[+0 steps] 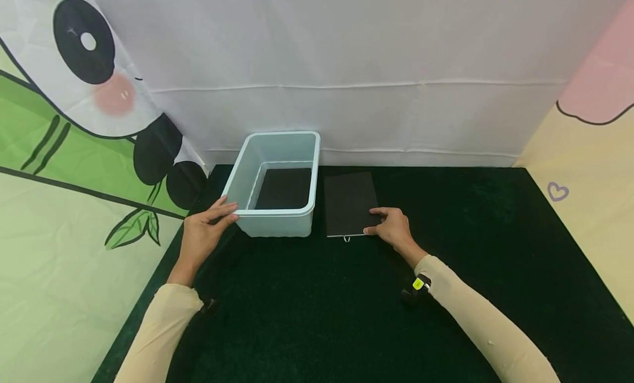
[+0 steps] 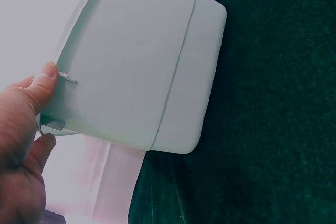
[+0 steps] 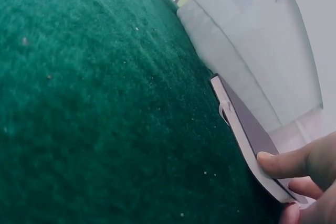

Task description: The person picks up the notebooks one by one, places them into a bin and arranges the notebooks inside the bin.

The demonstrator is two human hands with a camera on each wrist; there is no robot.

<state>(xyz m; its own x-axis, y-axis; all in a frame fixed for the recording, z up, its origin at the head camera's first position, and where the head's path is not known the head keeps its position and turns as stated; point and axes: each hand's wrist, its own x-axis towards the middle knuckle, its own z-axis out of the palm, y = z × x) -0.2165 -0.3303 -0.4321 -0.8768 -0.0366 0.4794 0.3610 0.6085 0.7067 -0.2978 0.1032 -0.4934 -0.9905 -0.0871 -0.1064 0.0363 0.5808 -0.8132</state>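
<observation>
A pale blue plastic bin stands at the back of the table, left of the middle. My left hand holds its rim at the near left corner; in the left wrist view the thumb and fingers lie on either side of the rim. A flat black rectangle lies on the bin's floor. Just right of the bin is a black notebook with pale page edges and a small ribbon loop at its near edge. My right hand grips the notebook's near right corner, thumb on the cover in the right wrist view.
Dark green velvety cloth covers the table. A white fabric wall rises right behind the bin and notebook. Printed cloth walls flank the table on both sides.
</observation>
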